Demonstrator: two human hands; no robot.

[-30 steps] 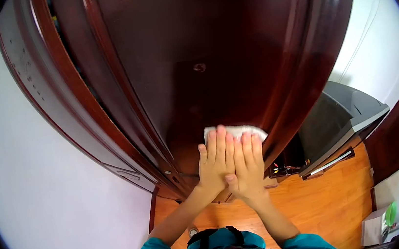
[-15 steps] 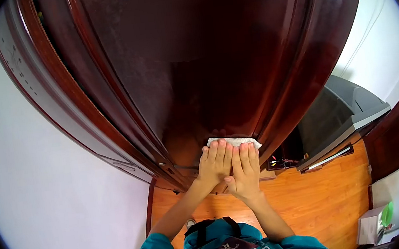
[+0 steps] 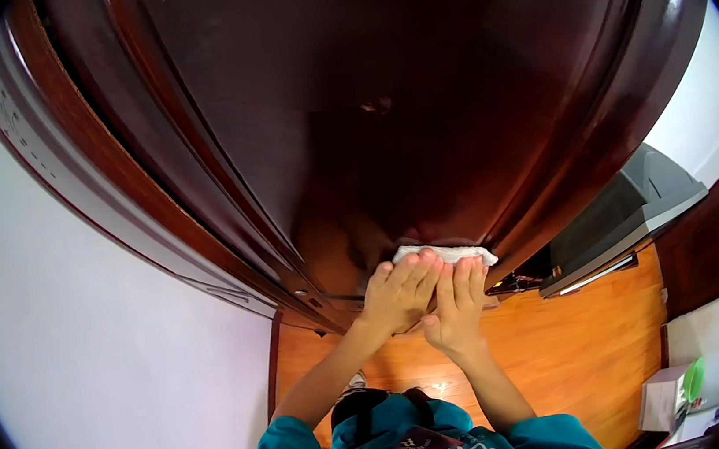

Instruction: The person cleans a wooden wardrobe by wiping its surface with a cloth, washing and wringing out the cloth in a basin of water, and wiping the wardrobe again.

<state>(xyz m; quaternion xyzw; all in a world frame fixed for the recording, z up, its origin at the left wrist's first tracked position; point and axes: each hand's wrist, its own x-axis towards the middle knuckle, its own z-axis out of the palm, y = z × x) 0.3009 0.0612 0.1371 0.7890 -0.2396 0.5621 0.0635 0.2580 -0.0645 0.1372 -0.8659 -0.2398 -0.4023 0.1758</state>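
Observation:
A folded white cloth [image 3: 443,253] is pressed against the glossy dark red-brown wardrobe door [image 3: 370,161], low on its panel. My left hand [image 3: 400,292] lies over the cloth's left part, fingers extended and holding it to the wood. Beside it, my right hand [image 3: 460,302] holds the right part in the same way, thumb near the left hand. The cloth's upper edge shows past my fingertips; the rest is hidden beneath them. A faint reflection of my hands shows in the polished panel.
A grey television [image 3: 633,215] stands right of the wardrobe, with small items and cables low beside it. A white wall [image 3: 116,341] is at the left. Orange wood floor [image 3: 558,335] lies below, with a white box [image 3: 659,403] and green bowl [image 3: 695,379] at lower right.
Both hands and the cloth have shifted slightly right across the door panel. The view has tilted, so more of the door's upper part shows.

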